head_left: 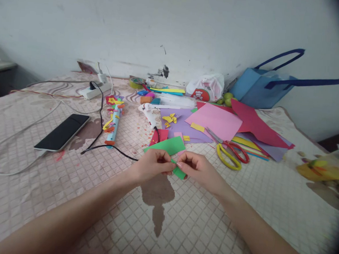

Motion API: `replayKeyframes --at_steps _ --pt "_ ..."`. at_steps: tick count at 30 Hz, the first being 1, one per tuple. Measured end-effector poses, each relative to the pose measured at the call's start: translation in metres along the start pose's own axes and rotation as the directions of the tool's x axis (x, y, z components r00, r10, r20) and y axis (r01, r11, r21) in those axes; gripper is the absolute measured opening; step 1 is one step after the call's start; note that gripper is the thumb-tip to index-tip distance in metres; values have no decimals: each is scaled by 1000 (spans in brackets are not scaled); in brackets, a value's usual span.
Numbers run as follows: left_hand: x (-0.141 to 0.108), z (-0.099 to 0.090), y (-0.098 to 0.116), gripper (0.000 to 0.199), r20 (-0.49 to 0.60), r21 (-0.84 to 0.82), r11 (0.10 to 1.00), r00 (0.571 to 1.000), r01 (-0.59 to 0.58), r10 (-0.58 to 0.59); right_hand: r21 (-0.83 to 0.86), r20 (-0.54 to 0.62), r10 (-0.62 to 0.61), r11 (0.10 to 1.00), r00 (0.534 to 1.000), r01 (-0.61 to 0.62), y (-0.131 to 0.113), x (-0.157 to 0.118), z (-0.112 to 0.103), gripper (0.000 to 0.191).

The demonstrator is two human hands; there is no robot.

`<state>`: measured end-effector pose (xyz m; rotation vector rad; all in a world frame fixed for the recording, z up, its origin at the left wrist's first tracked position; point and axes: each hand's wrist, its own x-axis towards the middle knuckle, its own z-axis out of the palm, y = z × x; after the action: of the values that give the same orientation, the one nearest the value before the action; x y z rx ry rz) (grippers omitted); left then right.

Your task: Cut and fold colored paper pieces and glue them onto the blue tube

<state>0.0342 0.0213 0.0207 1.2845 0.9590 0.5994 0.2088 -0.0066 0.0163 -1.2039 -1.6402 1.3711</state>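
Both hands meet over the middle of the table, pinching a small green paper piece. My left hand is closed on its upper left end. Thumb and fingers of my right hand grip the same piece from the other side. Just beyond them lies a larger green sheet. A white glue gun rests farther back, its black cord running left. To the right are scissors with red and yellow handles. A light blue strip decorated with colourful cut shapes lies to the left.
A phone with a white cable and a power strip are on the left. Coloured sheets and yellow scraps lie behind the hands. A blue bag and a white plastic bag stand by the wall.
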Motion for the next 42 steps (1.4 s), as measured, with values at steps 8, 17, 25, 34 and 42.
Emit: replayKeyframes --at_steps 8,17,25,34,42 --pt "3 -6 -3 16 55 -9 1000 998 -16 17 -13 1 -5 1000 1000 5 -1 -1 0 16" --pt "2 -6 0 20 36 -62 998 999 32 -29 -9 -21 -21 1000 1000 21 0 -2 2 15" --pt "3 -6 -2 22 15 -51 999 1000 16 -15 -2 -5 -4 1000 1000 4 0 -2 4 17" --pt "4 -9 -6 24 170 8 998 983 70 -70 -16 -28 6 1000 1000 -7 0 -1 2 18" --pt "4 -9 -6 22 150 1 997 986 72 -71 47 -12 42 998 999 -42 -3 -1 1 22"
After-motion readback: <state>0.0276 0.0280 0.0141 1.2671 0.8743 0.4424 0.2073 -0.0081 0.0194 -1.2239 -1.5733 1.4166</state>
